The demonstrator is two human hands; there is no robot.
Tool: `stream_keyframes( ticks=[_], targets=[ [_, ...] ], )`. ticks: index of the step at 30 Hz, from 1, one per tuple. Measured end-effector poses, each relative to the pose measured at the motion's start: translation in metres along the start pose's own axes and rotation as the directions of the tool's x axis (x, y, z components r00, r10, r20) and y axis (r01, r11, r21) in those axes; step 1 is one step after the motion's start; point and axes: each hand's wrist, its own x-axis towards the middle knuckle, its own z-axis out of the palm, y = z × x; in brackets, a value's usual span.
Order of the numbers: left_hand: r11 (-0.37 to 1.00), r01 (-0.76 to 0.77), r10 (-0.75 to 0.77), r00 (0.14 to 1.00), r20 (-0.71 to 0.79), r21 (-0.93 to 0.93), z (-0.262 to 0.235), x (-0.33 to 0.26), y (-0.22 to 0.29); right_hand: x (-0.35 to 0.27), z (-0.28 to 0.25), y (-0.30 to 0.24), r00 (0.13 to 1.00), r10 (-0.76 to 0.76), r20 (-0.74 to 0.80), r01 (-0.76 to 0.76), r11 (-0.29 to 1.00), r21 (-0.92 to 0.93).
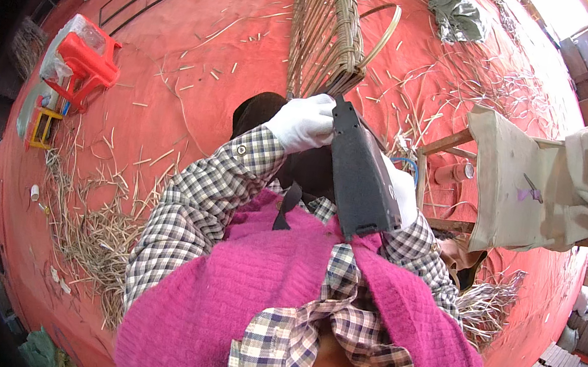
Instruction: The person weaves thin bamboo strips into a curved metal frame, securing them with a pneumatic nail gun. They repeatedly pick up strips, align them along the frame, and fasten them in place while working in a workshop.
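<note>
A red floor [208, 113] spreads all around, strewn with pale cane scraps [104, 249] that heap up thickly on the left. Over on that side a red plastic stool [98, 71] has a clear plastic bag [89, 33] against it, the bag's contents too small to make out, with a small yellow stand [49, 113] near it. To the right, a reddish can [455, 173] sits beside a wooden frame draped with beige cloth [516, 185]; what the can holds I cannot see. Farther off lies a crumpled grey-green bundle [460, 16], whatever it wraps hidden. In the middle, a person in white gloves has a long black casing [363, 173] in front of the chest, its upper end right by the near end of a woven cane piece [342, 31]. The left hand [306, 124] is at that upper end, fingers curled, though I cannot tell what its grip is closed on. The right hand [402, 191] is alongside the casing, largely hidden behind it, so I cannot tell its grip either.
</note>
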Motion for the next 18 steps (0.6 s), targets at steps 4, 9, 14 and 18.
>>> stream_keyframes(
  ticks=[4,9,14,18],
  targets=[
    [0.999,-0.042,0.040,0.996,0.076,0.033,0.000,-0.005,-0.005,0.005,0.003,0.007,0.999,-0.040,-0.033,0.043,0.996,0.073],
    [0.999,-0.039,0.037,0.994,0.100,0.020,0.001,-0.007,-0.006,0.005,0.006,0.014,0.992,0.100,0.079,-0.111,0.982,0.152],
    [0.997,-0.060,0.058,0.998,0.032,0.042,0.004,-0.006,-0.006,0.009,0.002,0.008,1.000,-0.016,0.014,0.017,0.996,-0.084],
    [0.997,-0.069,0.066,0.995,0.078,0.036,0.004,-0.007,-0.010,0.012,0.004,0.002,0.996,-0.078,-0.036,0.075,0.994,-0.080]
  ],
)
